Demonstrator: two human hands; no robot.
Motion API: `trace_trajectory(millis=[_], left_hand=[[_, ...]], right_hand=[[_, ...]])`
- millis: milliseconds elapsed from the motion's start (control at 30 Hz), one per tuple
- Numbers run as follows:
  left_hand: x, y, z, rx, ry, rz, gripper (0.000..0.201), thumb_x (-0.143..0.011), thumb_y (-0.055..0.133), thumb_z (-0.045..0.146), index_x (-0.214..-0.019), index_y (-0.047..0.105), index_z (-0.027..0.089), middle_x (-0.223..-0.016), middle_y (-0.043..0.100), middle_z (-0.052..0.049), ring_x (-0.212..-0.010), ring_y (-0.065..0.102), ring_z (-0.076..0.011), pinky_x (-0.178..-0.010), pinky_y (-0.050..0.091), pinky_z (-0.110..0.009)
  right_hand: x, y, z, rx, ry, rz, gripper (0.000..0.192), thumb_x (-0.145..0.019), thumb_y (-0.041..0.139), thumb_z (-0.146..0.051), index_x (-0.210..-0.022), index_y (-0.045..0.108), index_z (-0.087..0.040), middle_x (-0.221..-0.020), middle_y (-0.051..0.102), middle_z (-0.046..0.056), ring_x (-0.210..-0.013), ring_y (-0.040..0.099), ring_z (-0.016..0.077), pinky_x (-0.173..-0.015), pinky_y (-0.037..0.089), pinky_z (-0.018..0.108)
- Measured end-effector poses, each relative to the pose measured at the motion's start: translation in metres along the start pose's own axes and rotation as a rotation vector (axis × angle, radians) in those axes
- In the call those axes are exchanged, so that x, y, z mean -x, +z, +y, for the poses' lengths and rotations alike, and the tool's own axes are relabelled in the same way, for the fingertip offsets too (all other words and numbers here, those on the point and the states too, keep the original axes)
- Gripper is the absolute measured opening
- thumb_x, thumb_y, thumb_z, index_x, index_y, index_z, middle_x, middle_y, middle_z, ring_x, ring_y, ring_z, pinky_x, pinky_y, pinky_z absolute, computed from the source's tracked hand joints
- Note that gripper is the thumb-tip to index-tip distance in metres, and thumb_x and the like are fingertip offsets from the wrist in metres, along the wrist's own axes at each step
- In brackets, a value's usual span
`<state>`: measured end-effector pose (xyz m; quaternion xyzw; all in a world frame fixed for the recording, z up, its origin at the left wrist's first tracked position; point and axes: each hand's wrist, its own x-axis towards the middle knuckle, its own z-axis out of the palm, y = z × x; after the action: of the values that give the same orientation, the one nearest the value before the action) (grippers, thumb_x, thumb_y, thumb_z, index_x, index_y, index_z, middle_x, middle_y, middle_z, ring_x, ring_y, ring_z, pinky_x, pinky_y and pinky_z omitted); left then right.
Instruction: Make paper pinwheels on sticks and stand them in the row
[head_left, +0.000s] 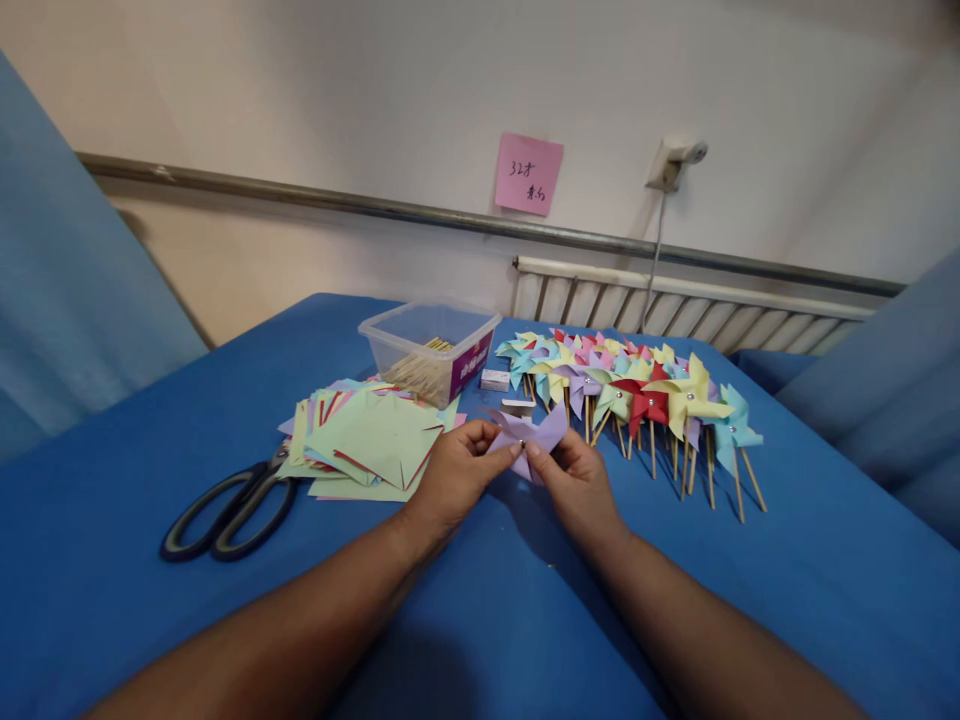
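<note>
Pinching the purple paper pinwheel [534, 430] from both sides, my left grip [454, 472] and right grip [585, 485] have paper sheets [375, 435] to their left and stick-mounted pinwheels [649, 400] to their right.

I have a broad blue surface [112, 510] before me, filling most of the lower frame. At left I see dark-handled scissors [264, 482], their blades hidden at the edge of a loose, overlapping pile of coloured paper [375, 440] left of centre, pale green on top. Just above the pile stands my clear plastic tub [397, 348]; right of it lies a small white box [496, 380]. At centre right I have paper pinwheels [649, 397] crowded together, many sticks pointing toward the bottom edge.
</note>
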<state>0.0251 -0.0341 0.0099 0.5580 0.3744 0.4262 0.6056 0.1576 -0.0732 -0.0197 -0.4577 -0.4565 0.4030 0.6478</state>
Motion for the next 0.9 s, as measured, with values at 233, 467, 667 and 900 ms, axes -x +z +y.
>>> trace_trajectory(millis=[233,467,667,900], left_hand=[[-0.001,-0.003,0.002,0.001,-0.036,0.024,0.019,-0.065,0.073,0.028,-0.071,0.06,0.015,-0.065,0.063,0.002,-0.058,0.054,-0.0107,-0.06,0.041,-0.024],[-0.002,-0.003,0.0,-0.041,-0.007,0.032,0.02,-0.064,0.074,0.029,-0.069,0.06,0.015,-0.063,0.062,0.003,-0.057,0.053,-0.0103,-0.058,0.041,-0.023],[-0.006,-0.004,-0.008,-0.065,0.074,0.093,0.029,-0.063,0.074,0.027,-0.087,0.063,0.015,-0.082,0.068,-0.003,-0.077,0.062,-0.0163,-0.075,0.047,-0.03],[0.0,0.001,-0.006,-0.016,0.077,0.116,0.024,-0.065,0.073,0.024,-0.086,0.063,0.016,-0.087,0.069,-0.005,-0.082,0.063,-0.0171,-0.082,0.046,-0.031]], right_hand=[[0.0,0.002,-0.001,-0.063,0.031,0.01,0.02,-0.073,0.07,-0.031,-0.086,0.066,-0.017,-0.069,0.065,-0.002,-0.059,0.054,0.0104,-0.056,0.043,0.022],[-0.002,0.003,0.007,-0.06,0.033,0.012,0.023,-0.073,0.07,-0.03,-0.091,0.064,-0.017,-0.08,0.068,0.001,-0.067,0.059,0.0127,-0.064,0.046,0.026],[-0.002,-0.003,0.009,0.276,-0.154,0.085,0.015,-0.079,0.063,-0.029,-0.088,0.063,-0.018,-0.077,0.065,0.001,-0.068,0.058,0.0148,-0.065,0.045,0.027],[-0.008,-0.012,-0.002,0.746,-0.517,0.158,0.007,-0.085,0.054,-0.022,-0.079,0.057,-0.02,-0.073,0.058,0.001,-0.072,0.055,0.0165,-0.068,0.042,0.03]])
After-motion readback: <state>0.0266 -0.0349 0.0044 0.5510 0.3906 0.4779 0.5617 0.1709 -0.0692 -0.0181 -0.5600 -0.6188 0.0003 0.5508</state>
